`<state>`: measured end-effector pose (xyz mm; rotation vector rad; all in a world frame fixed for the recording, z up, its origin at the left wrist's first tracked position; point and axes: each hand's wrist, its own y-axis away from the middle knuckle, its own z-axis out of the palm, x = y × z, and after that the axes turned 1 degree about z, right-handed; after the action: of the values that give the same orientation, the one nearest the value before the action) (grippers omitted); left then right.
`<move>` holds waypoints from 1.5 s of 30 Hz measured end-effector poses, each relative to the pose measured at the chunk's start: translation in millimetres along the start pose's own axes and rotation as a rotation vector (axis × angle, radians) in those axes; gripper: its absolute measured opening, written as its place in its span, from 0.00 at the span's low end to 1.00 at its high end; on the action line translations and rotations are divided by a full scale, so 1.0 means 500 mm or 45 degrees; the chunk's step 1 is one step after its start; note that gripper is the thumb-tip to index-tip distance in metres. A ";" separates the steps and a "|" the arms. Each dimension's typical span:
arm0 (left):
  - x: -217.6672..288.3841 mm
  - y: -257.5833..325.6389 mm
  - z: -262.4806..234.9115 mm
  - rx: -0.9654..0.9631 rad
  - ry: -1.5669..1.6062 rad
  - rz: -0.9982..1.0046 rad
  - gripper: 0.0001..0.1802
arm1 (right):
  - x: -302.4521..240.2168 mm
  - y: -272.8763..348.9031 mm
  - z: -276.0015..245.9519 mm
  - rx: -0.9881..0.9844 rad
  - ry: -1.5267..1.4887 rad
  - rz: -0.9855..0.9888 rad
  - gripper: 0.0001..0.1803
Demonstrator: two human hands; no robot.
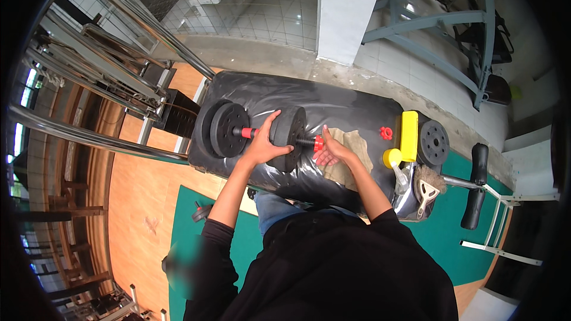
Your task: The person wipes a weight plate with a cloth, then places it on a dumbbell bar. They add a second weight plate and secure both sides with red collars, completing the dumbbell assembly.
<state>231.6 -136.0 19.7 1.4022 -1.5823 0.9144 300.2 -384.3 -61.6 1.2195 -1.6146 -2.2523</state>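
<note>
A dumbbell with black plates [229, 131] lies across a black padded bench [351, 102]. My left hand [262, 147] grips the plate [290, 138] at its right end, thumb and fingers spread around the edge. A red grip sleeve shows on the bar beside that hand. At the threaded right end sits a red star-shaped collar nut [319, 143]. My right hand [334, 151] is closed around this nut, thumb above and fingers below. Under the right hand lies a crumpled beige cloth [351, 166]. Another red collar nut [386, 133] rests loose on the bench.
Toward the bench's right end are a yellow box [409, 136], a bottle with a yellow cap [392, 158], a brush [426, 193] and a loose black plate [434, 141]. Metal machine bars [101, 137] stand at left. A small dumbbell [201, 211] lies on the green mat.
</note>
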 end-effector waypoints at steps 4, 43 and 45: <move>-0.002 0.002 -0.001 0.008 -0.013 0.009 0.56 | -0.014 0.070 0.006 0.314 0.165 -0.113 0.50; -0.002 0.002 -0.001 -0.008 0.030 -0.015 0.55 | 0.031 0.049 -0.005 0.918 1.798 -1.330 0.41; -0.014 0.005 -0.002 0.029 0.023 0.017 0.55 | 0.029 0.054 0.008 0.912 1.857 -1.181 0.41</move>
<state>229.8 -132.1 13.5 1.3971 -1.5740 0.9529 278.6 -400.2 -46.6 3.0386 -1.1334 -0.1529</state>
